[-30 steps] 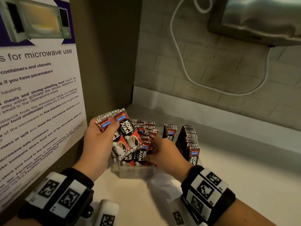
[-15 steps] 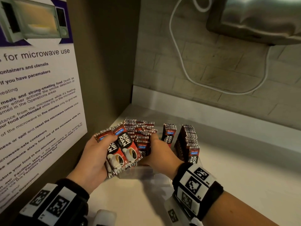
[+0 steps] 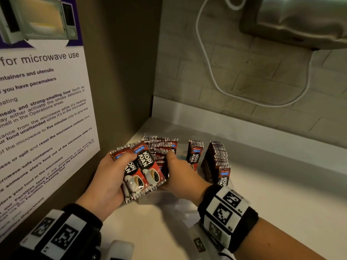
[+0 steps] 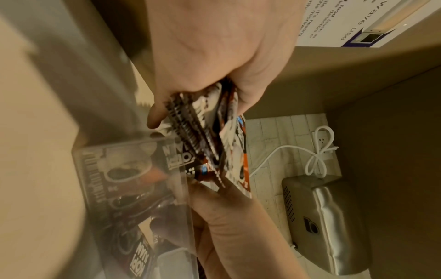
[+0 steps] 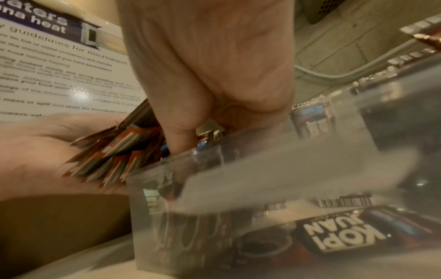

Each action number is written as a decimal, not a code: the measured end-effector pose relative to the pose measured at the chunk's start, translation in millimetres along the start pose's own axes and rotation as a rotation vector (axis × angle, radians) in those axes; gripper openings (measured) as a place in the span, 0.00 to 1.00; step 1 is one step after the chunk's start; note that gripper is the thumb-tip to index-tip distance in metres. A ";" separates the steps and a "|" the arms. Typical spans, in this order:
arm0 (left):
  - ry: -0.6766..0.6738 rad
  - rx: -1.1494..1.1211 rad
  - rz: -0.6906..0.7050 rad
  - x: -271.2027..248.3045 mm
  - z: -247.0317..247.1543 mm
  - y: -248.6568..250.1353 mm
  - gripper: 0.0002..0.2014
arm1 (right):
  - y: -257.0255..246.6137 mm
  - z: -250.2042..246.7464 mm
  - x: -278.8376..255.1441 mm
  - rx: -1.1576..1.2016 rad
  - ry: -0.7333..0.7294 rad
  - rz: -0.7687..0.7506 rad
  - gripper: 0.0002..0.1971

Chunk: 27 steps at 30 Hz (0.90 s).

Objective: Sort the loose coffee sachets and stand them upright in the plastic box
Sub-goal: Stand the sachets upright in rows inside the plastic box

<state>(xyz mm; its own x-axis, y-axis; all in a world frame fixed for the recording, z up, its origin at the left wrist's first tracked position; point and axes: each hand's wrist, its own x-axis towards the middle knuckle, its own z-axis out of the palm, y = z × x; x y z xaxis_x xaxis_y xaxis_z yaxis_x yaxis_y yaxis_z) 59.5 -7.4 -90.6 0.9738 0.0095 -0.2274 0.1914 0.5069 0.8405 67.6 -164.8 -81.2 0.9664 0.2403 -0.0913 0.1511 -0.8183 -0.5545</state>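
Most sachets stand upright in the box; the left hand grips a fanned bunch not yet placed, while the right hand reaches among the standing rows, its grasp unclear.

The fanned red-and-black coffee sachets held in the left hand cover the near-left corner of the clear plastic box, the right hand's fingertips are buried among upright sachets, and both wrist views blur the box wall.
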 end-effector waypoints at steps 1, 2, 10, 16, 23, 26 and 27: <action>-0.003 0.001 -0.003 0.3 -1.3 0.2 0.12 | 1.3 -2.6 -0.2 0.014 -0.002 0.010 0.30; -0.001 0.003 -0.009 0.8 -2.8 0.1 0.13 | 3.2 -5.9 0.2 0.036 -0.005 0.020 0.29; 0.020 0.003 -0.034 0.9 -5.3 -0.8 0.12 | 20.1 -29.9 1.3 0.153 0.043 0.138 0.12; 0.001 0.017 -0.055 0.5 -4.9 -1.7 0.14 | 16.2 -24.0 -1.4 0.342 0.017 0.205 0.14; -0.037 0.047 -0.043 0.1 -6.7 -0.3 0.14 | 8.4 -3.7 15.8 0.327 0.102 0.252 0.06; -0.047 0.047 -0.026 -0.1 -6.0 0.6 0.15 | 2.9 -0.9 16.0 0.283 0.086 0.184 0.08; -0.044 0.041 -0.022 -0.1 -5.4 0.9 0.15 | 0.6 -0.1 15.2 0.267 0.081 0.167 0.10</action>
<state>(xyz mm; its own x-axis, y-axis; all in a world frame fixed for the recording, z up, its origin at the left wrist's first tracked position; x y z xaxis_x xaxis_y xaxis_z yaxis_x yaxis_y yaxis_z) 58.8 -2.3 -92.5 0.9734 -0.0397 -0.2254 0.2173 0.4706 0.8552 82.5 -161.7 -82.8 0.9882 0.0634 -0.1395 -0.0607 -0.6742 -0.7360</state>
